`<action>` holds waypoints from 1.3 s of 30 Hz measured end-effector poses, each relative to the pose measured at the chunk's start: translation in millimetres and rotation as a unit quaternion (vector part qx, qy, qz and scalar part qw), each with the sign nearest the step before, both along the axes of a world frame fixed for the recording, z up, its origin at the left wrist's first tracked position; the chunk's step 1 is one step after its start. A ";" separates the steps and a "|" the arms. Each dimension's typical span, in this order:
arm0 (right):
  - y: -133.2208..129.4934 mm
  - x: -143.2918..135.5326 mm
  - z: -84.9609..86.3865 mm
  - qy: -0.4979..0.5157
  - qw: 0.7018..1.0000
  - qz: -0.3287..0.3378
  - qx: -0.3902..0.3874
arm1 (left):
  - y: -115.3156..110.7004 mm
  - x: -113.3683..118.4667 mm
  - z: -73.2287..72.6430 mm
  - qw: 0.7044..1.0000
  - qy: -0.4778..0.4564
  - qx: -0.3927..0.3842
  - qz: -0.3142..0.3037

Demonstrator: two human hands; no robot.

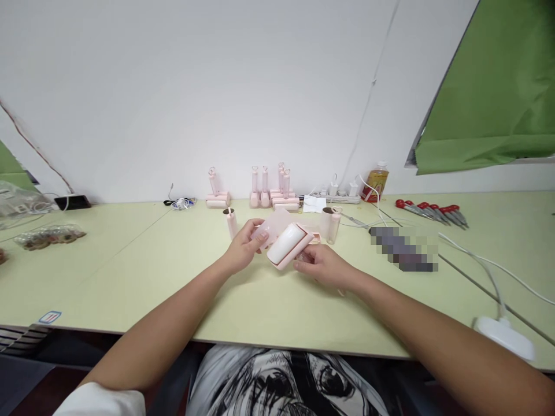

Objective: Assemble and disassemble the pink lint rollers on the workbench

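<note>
In my right hand point(324, 264) is a pink lint roller point(287, 245), tilted, its white sticky roll facing up and left. The fingers wrap round its handle, which the hand mostly hides. My left hand point(245, 245) pinches a pale pink, see-through cover point(273, 226) between thumb and fingers, just behind and left of the roll. Whether the cover touches the roller I cannot tell. Just beyond my hands stand a pink handle piece point(231, 222) on the left and another pink handle piece point(333, 226) on the right, each beside a brown-cored roll.
Several pink lint rollers point(260, 193) stand along the wall. A power strip point(342, 197), a drink bottle point(376, 180) and red-handled screwdrivers point(433, 212) lie to the right. A white charger point(503, 336) sits near the front right edge, bagged parts point(48, 236) at far left.
</note>
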State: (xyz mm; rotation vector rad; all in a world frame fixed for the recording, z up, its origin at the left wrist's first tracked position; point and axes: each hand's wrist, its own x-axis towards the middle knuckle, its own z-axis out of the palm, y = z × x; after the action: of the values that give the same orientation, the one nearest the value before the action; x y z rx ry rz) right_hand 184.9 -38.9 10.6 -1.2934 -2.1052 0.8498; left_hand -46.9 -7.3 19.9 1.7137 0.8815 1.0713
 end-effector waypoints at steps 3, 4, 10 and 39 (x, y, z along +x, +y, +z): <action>0.6 0.4 -1.8 0.007 1.000 0.006 0.017 | -3.8 2.8 0.8 1.000 0.006 0.007 -0.014; 0.5 0.3 -2.0 0.010 1.000 0.007 0.017 | -4.3 3.3 0.9 1.000 0.006 0.008 -0.015; -2.7 -1.9 0.3 0.055 0.997 -0.007 -0.049 | -3.5 2.2 0.6 1.000 0.010 0.018 -0.021; -2.5 -3.4 -3.2 0.073 0.993 -0.011 -0.095 | -5.5 5.7 -9.8 0.992 0.075 0.053 -0.085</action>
State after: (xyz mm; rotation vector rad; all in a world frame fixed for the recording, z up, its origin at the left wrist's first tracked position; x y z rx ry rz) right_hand 181.5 -41.4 7.4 -1.3020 -1.9307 1.1231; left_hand -41.3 -12.7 10.1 1.9407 0.7657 0.8972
